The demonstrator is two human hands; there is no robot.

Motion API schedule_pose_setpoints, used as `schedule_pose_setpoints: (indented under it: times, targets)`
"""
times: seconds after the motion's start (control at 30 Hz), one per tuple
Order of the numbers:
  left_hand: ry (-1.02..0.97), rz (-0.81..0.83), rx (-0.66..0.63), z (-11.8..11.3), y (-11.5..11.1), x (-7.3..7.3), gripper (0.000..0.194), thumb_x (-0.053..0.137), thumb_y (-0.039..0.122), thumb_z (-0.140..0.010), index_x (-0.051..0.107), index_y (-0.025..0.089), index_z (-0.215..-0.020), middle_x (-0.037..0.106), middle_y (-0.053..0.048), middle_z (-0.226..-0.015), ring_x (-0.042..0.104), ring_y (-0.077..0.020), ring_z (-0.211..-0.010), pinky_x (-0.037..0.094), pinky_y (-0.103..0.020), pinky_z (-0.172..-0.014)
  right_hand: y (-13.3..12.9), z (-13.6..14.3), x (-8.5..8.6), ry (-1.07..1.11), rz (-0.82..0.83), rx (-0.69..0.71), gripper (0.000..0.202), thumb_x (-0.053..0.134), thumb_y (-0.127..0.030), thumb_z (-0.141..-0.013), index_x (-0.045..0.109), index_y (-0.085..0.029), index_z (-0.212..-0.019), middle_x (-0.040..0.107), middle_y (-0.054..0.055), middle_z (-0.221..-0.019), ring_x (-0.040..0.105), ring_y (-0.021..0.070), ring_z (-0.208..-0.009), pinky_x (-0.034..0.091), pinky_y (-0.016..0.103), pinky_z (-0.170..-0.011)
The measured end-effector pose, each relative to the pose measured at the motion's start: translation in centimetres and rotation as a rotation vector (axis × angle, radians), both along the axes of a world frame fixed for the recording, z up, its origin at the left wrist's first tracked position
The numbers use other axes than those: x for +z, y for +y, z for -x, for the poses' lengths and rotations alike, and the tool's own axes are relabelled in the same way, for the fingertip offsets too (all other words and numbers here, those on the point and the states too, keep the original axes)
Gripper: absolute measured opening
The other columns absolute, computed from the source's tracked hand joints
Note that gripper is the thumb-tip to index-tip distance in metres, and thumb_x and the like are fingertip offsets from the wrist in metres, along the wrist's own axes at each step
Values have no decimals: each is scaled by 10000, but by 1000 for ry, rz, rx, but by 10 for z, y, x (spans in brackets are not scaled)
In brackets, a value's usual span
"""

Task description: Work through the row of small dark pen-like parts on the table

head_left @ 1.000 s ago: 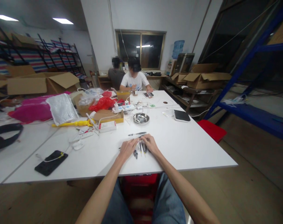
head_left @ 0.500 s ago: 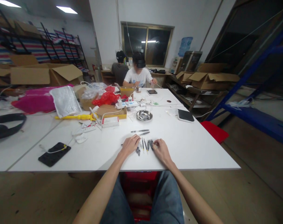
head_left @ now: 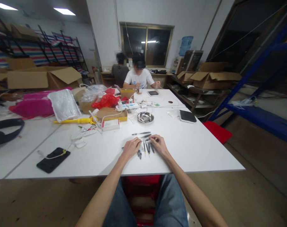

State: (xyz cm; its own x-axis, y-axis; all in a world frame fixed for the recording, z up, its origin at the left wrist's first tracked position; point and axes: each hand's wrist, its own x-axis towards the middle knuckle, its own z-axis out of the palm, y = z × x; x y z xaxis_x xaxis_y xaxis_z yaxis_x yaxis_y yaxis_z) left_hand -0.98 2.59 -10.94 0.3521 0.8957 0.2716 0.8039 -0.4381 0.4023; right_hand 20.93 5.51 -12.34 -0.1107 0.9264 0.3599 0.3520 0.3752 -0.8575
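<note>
Head view: left hand [head_left: 131, 147] flat, fingers loose over pens [head_left: 145, 147]; right hand [head_left: 158, 143] fingertips pinch one pen; table [head_left: 193, 148] beneath, steel bowl [head_left: 145, 117] beyond fingertips.

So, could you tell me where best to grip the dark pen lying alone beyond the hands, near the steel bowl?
Probably pinch the lone dark pen at mid-barrel, coming from above: it lies flat and crosswise on the white table, clear of the pens between both hands.

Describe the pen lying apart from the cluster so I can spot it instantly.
On the white table, find the steel bowl. Just nearer the camera lies one dark pen, crosswise. Unlike the pens bunched between the left hand and right hand, it lies alone, untouched.
</note>
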Motion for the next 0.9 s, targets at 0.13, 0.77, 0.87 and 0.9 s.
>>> schedule_pose_setpoints:
  times: [0.13,0.77,0.87,0.9]
  targets:
    - [20,-8,-35,0,1,-1,308,365,316,-1009,661,247,-1056,697,-30,-1051,664,-176,-976,484,-269,-860,-3,1,-1,54,40,-8,242,633,-384,-817,782,-204,-879,757,60,-865,610,194,-678,463,312,-649]
    - [6,-61,-84,0,3,-6,310,368,322,-1014,664,243,-1061,697,-25,-1020,662,-171,-929,489,-267,-824,-2,0,-5,32,58,-19,208,679,-345,-787,800,-194,-861,760,51,-804,579,174,-629,444,292,-628]
    - [-2,-61,-100,0,4,-7,312,375,326,-1010,673,234,-1027,687,-28,-972,659,-171,-893,498,-271,-806,-2,1,-5,32,60,-21,185,694,-329,-770,800,-195,-842,755,48,-782,567,164,-605,437,283,-610]
    - [-3,-59,-102,0,3,-7,312,378,329,-1009,674,233,-1025,685,-29,-966,659,-173,-886,502,-275,-805,-2,2,-4,37,60,-15,183,693,-327,-770,799,-195,-839,752,47,-777,563,161,-599,435,282,-605]
